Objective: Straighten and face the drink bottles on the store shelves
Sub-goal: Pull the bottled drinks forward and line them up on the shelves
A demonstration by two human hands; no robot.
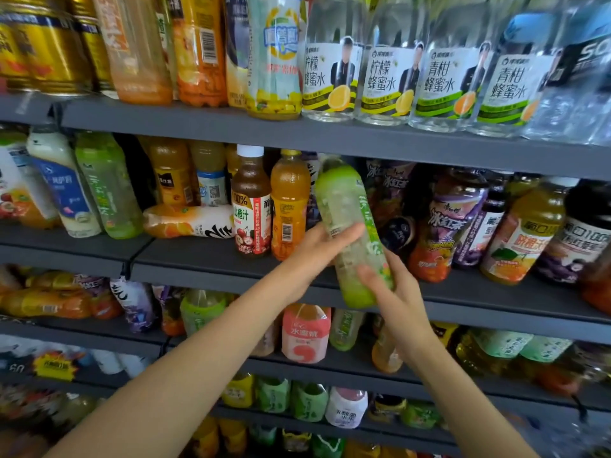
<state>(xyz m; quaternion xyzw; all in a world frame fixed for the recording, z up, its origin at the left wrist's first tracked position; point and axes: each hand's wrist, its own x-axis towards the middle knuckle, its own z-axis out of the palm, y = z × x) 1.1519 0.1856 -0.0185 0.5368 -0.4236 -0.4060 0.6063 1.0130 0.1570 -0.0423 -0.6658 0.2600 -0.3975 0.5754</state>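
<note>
Both hands hold the tilted bottle (355,236) in front of the middle shelf (205,256): left hand (317,256) on its left, right hand (393,292) lower right. Further left, another bottle (188,221) lies flat on that shelf.

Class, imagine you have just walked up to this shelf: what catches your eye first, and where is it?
First, the green drink bottle, tilted in front of the second shelf and held in both hands: the left hand round its middle, the right hand near its base. Next, the orange juice bottle lying on its side on that same shelf, left of the standing hawthorn juice bottle.
</note>
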